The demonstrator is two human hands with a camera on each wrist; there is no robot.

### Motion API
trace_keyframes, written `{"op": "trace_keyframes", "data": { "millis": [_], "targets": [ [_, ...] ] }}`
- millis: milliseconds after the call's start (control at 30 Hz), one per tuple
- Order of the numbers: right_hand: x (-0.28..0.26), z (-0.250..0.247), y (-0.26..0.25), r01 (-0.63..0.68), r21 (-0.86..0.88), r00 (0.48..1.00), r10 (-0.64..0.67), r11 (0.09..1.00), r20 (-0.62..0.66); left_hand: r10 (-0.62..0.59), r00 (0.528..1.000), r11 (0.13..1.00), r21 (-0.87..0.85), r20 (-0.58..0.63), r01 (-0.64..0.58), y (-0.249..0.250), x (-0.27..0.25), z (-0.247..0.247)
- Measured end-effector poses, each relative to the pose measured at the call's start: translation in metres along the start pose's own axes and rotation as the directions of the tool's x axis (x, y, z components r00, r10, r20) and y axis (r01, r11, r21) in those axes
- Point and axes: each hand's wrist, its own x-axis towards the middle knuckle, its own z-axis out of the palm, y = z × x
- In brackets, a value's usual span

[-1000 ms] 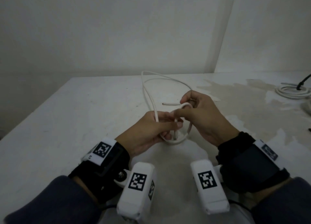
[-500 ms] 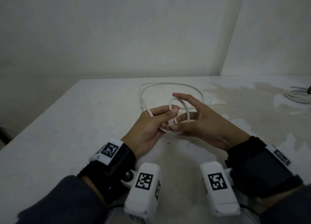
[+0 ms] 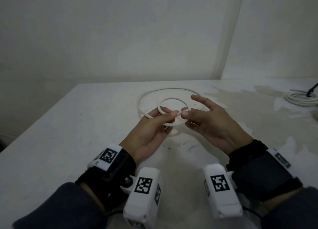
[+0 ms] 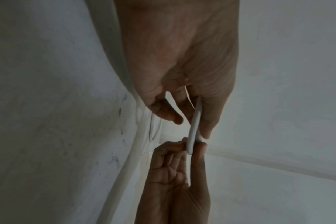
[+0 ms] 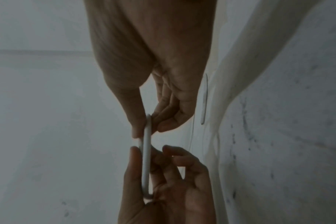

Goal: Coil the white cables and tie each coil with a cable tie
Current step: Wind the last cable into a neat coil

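A white cable [image 3: 172,99] makes a small raised loop between my hands, and its wider loop [image 3: 155,91] lies on the white table [image 3: 65,142] behind them. My left hand [image 3: 169,116] pinches the small loop's near side between thumb and fingers. Right beside it, my right hand [image 3: 186,114] pinches the same cable with its thumb, the index finger stretched out above. In the left wrist view the cable [image 4: 195,121] runs along the left hand's [image 4: 192,127] thumb. From the right wrist, the right hand [image 5: 149,131] and the left both grip the cable [image 5: 146,159]. No cable tie shows.
Another coiled white cable [image 3: 300,99] lies at the table's far right edge with a black lead [image 3: 311,90] rising from it. Walls meet in a corner just behind the table. The tabletop on the right is stained and patchy.
The tight crossing held a second ago has opened into a round small loop. The far loop has spread wider and flatter on the table. My right fingers have uncurled and fanned out.
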Motion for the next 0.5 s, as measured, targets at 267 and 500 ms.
{"op": "trace_keyframes", "data": {
  "millis": [267, 500],
  "targets": [
    [-0.0003, 0.0033, 0.0087, -0.102, 0.113, 0.992, 0.094, 0.988, 0.079, 0.007, 1.000, 0.998, 0.067, 0.002, -0.007, -0.0076, 0.0020, -0.0022],
    [0.0056, 0.0075, 0.0073, -0.030, 0.312, 0.998, 0.047, 0.950, -0.048, 0.021, 0.988, 0.999, -0.034, -0.153, -0.027, -0.0026, 0.0012, 0.0024]
  ]
}}
